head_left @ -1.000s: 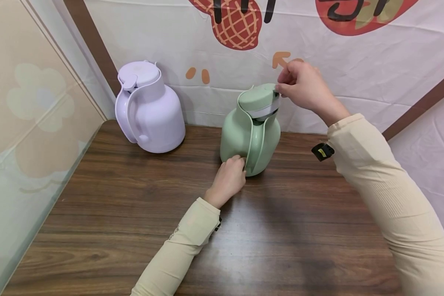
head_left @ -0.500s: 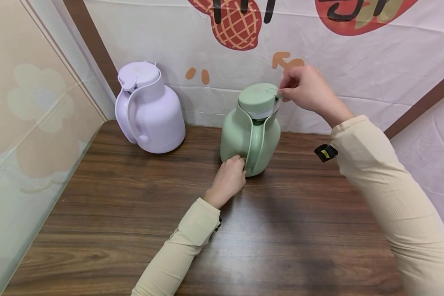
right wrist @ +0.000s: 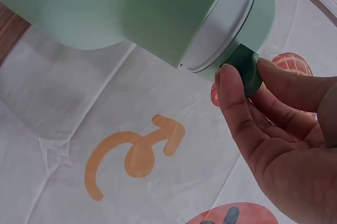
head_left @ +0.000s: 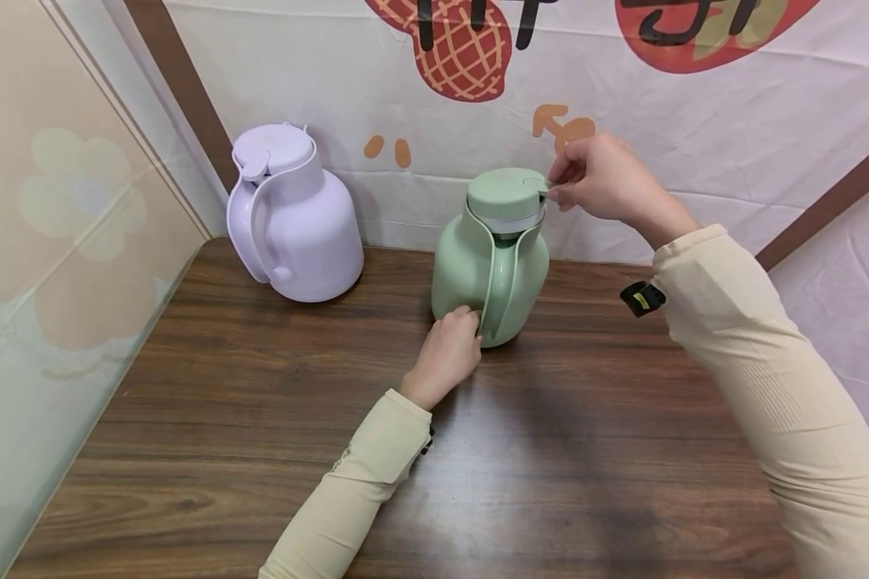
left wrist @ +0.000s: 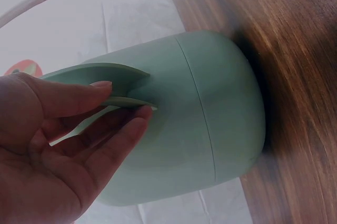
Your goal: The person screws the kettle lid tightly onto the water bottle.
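Note:
A green thermos jug [head_left: 459,261] stands upright on the brown wooden table [head_left: 261,450]. Low on its handle [left wrist: 129,100], my left hand [head_left: 445,354] pinches one edge between thumb and fingers. At the top, the jug's lid [head_left: 503,197] sits raised, with a white band showing beneath its green cap. My right hand [head_left: 604,181] pinches the small dark green tab [right wrist: 245,68] at the lid's side, thumb on one face and fingers on the other.
A lilac thermos jug [head_left: 311,229] stands at the back left of the table. Behind both jugs hangs a printed white cloth [head_left: 434,205], close to the table's far edge. Another printed cloth [head_left: 80,241] borders the left side.
The lid has turned and levelled out from a tilt, its tab now pointing right. My right hand has shifted slightly right and down with the tab. My left hand keeps its place.

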### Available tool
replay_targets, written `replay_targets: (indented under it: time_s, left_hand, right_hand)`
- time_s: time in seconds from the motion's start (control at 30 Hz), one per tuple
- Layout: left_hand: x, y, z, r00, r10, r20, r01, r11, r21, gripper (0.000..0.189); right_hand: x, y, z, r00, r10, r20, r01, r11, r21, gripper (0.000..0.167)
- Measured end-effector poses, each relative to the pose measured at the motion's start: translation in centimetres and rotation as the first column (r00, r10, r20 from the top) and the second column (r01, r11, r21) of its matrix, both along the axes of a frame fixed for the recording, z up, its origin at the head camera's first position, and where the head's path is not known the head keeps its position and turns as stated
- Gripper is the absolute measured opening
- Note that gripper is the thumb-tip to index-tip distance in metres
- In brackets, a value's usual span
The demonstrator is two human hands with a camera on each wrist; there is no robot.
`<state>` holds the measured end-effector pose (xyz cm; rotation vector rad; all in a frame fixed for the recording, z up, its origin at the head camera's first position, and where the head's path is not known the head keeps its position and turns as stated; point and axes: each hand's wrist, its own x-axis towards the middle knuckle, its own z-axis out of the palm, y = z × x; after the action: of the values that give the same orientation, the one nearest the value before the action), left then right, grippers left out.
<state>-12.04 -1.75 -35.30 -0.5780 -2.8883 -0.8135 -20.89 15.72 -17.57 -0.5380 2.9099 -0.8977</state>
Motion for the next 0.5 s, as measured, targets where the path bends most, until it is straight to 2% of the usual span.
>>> replay_targets:
  time_s: [0.5]
  left_hand:
    - [0.01, -0.04, -0.03, 1.0, 0.005, -0.006, -0.005, 1.0, 0.005, 0.007]
  right_hand:
    - [0.01, -0.07, 0.22, 1.0, -0.012, -0.022, 0.014, 0.994, 0.111, 0.015]
